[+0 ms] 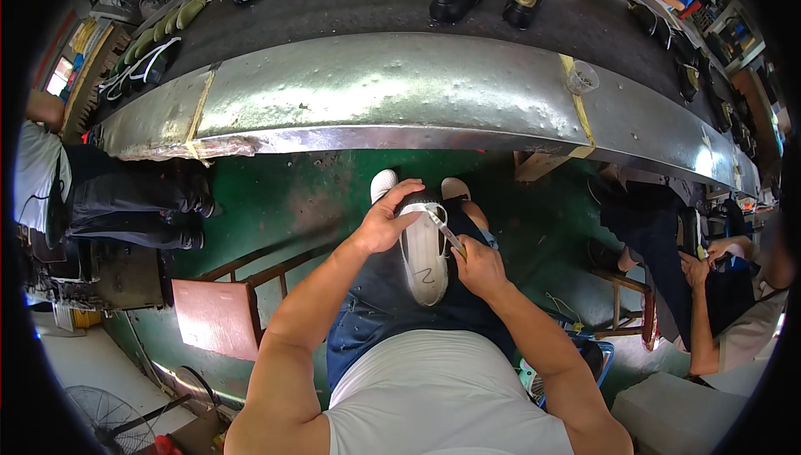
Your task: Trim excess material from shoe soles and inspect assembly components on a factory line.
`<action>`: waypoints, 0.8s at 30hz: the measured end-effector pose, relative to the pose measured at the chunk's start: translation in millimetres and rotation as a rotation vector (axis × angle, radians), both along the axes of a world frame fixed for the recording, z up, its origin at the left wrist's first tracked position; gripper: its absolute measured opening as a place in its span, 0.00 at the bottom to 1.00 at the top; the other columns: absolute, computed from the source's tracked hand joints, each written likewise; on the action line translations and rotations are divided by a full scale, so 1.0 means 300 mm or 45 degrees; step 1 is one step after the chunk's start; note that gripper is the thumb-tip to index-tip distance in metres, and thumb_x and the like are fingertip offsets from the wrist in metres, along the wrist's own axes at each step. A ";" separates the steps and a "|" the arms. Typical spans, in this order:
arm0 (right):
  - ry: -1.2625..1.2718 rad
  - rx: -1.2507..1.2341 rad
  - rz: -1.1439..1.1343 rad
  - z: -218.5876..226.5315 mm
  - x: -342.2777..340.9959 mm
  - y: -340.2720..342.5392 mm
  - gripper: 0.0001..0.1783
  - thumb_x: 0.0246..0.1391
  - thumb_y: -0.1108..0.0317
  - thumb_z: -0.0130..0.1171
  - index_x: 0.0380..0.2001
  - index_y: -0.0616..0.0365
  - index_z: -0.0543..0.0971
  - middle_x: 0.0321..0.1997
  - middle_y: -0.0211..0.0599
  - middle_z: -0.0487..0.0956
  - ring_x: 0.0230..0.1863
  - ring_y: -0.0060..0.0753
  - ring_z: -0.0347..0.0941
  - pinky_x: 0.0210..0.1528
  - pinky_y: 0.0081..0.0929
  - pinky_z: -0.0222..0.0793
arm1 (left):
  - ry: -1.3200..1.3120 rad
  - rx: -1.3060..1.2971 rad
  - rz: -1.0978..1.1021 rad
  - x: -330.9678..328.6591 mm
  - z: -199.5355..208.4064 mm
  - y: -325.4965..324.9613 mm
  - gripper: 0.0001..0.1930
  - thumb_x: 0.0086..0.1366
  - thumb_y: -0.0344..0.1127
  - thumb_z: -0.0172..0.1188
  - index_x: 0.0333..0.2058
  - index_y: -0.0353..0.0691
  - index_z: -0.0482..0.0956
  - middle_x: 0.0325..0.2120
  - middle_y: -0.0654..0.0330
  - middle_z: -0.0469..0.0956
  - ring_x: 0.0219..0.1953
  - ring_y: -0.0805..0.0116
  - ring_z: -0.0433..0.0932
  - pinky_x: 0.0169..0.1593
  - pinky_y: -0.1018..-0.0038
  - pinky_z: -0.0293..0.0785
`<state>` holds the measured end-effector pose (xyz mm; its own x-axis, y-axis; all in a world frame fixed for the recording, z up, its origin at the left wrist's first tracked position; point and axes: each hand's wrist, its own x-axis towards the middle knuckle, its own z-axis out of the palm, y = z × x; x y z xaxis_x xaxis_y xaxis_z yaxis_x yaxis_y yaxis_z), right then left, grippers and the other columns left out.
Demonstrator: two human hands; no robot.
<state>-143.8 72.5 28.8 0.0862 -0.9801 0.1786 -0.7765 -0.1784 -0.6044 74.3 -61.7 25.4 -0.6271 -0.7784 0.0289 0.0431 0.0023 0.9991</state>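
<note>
A shoe upper on a last (pixel 426 265) rests bottom up over my lap, toe end away from me. Its underside is whitish with a dark handwritten mark, and black material gathers round the toe. My left hand (pixel 386 222) grips the toe end from the left, its fingers over the black part and its thumb near the whitish underside. In my right hand (pixel 480 266) is a slim hand tool (pixel 449 235) with a pale shaft and a yellowish handle. Its tip meets the upper's right edge near the toe; the exact kind of tip is too small to make out.
Ahead runs a dark conveyor belt (pixel 334 17) behind a metal edge (pixel 375 92), carrying several shoe parts. A brown stool (pixel 215 317) stands at left. Seated co-workers are at left and right, the right one's hands (pixel 697 267) holding a shoe. A fan (pixel 108 422) stands lower left.
</note>
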 end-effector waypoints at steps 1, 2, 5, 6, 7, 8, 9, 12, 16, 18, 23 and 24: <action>0.011 -0.002 -0.004 0.018 0.006 0.006 0.11 0.60 0.66 0.56 0.42 0.62 0.74 0.34 0.45 0.81 0.33 0.49 0.80 0.34 0.42 0.77 | -0.002 0.007 0.000 0.004 0.007 0.010 0.29 0.63 0.21 0.61 0.63 0.43 0.68 0.67 0.56 0.59 0.68 0.64 0.60 0.69 0.71 0.57; 0.009 0.005 -0.005 0.042 0.011 0.022 0.11 0.60 0.66 0.56 0.42 0.62 0.74 0.34 0.45 0.81 0.33 0.49 0.80 0.34 0.42 0.77 | -0.047 0.005 0.028 0.008 0.016 0.027 0.28 0.64 0.23 0.60 0.63 0.44 0.68 0.64 0.57 0.62 0.65 0.66 0.62 0.67 0.72 0.60; 0.288 0.222 0.020 0.144 0.009 0.048 0.07 0.60 0.69 0.54 0.38 0.61 0.73 0.32 0.45 0.79 0.32 0.47 0.81 0.31 0.42 0.77 | 0.009 0.290 0.064 -0.011 0.089 0.057 0.26 0.67 0.26 0.60 0.63 0.44 0.68 0.58 0.60 0.68 0.60 0.70 0.67 0.63 0.74 0.64; 0.393 0.254 0.040 0.177 0.014 0.048 0.06 0.60 0.69 0.53 0.37 0.61 0.72 0.31 0.45 0.79 0.32 0.46 0.81 0.31 0.42 0.77 | 0.106 0.593 0.078 -0.016 0.098 0.073 0.25 0.68 0.28 0.60 0.63 0.45 0.68 0.55 0.62 0.71 0.56 0.73 0.69 0.61 0.75 0.66; 0.499 0.285 0.061 0.193 0.016 0.045 0.05 0.59 0.70 0.53 0.35 0.61 0.71 0.31 0.45 0.79 0.32 0.45 0.82 0.31 0.42 0.78 | 0.015 0.551 0.227 -0.044 0.089 0.077 0.23 0.70 0.31 0.59 0.62 0.44 0.70 0.50 0.65 0.75 0.50 0.77 0.72 0.55 0.76 0.70; 0.503 0.291 0.065 0.190 0.015 0.043 0.05 0.59 0.70 0.53 0.35 0.61 0.71 0.31 0.45 0.79 0.32 0.45 0.82 0.31 0.42 0.78 | 0.018 0.557 0.230 -0.041 0.065 0.074 0.23 0.70 0.31 0.59 0.62 0.44 0.70 0.50 0.65 0.75 0.50 0.77 0.72 0.55 0.76 0.70; 0.530 0.296 0.102 0.193 0.012 0.029 0.09 0.60 0.69 0.54 0.39 0.63 0.71 0.31 0.44 0.79 0.30 0.45 0.81 0.30 0.40 0.77 | 0.020 0.535 0.267 -0.040 0.045 0.064 0.23 0.70 0.31 0.60 0.62 0.44 0.70 0.50 0.65 0.75 0.49 0.77 0.72 0.54 0.77 0.71; 0.156 0.748 0.224 0.295 -0.060 -0.033 0.11 0.61 0.67 0.54 0.40 0.65 0.71 0.29 0.43 0.79 0.29 0.43 0.81 0.30 0.37 0.77 | 0.036 0.472 0.326 -0.026 0.008 0.061 0.21 0.69 0.30 0.60 0.60 0.43 0.72 0.49 0.64 0.76 0.48 0.77 0.73 0.53 0.77 0.71; -0.466 0.666 0.053 0.400 -0.037 -0.015 0.12 0.64 0.64 0.54 0.37 0.65 0.71 0.25 0.45 0.79 0.29 0.44 0.80 0.33 0.39 0.74 | -0.077 0.297 0.212 -0.018 0.062 0.055 0.23 0.69 0.30 0.60 0.62 0.44 0.70 0.50 0.63 0.75 0.50 0.77 0.72 0.55 0.77 0.71; -0.604 0.473 -0.003 0.356 0.012 -0.040 0.13 0.65 0.62 0.52 0.37 0.65 0.72 0.27 0.47 0.79 0.30 0.48 0.80 0.36 0.41 0.74 | -0.122 0.260 0.165 -0.008 0.061 0.058 0.24 0.69 0.29 0.60 0.63 0.44 0.69 0.51 0.63 0.75 0.51 0.76 0.72 0.56 0.77 0.70; -0.131 0.643 0.035 0.211 -0.019 -0.087 0.18 0.66 0.57 0.52 0.38 0.65 0.74 0.27 0.46 0.80 0.31 0.46 0.81 0.37 0.39 0.75 | -0.213 0.109 0.064 0.024 0.044 0.032 0.29 0.68 0.29 0.59 0.67 0.45 0.63 0.56 0.59 0.72 0.57 0.72 0.70 0.61 0.74 0.66; -0.467 0.820 0.049 0.219 -0.039 -0.085 0.19 0.63 0.55 0.56 0.39 0.65 0.74 0.27 0.45 0.80 0.30 0.45 0.81 0.37 0.40 0.75 | -0.136 0.240 0.031 0.021 0.049 0.036 0.30 0.69 0.29 0.58 0.68 0.45 0.61 0.58 0.58 0.71 0.58 0.70 0.69 0.63 0.73 0.64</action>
<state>-155.6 46.9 94.4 0.1678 -0.8979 -0.4070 -0.5051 0.2762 -0.8176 80.5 -50.8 39.9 -0.6000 -0.7786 -0.1841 -0.0609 -0.1849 0.9809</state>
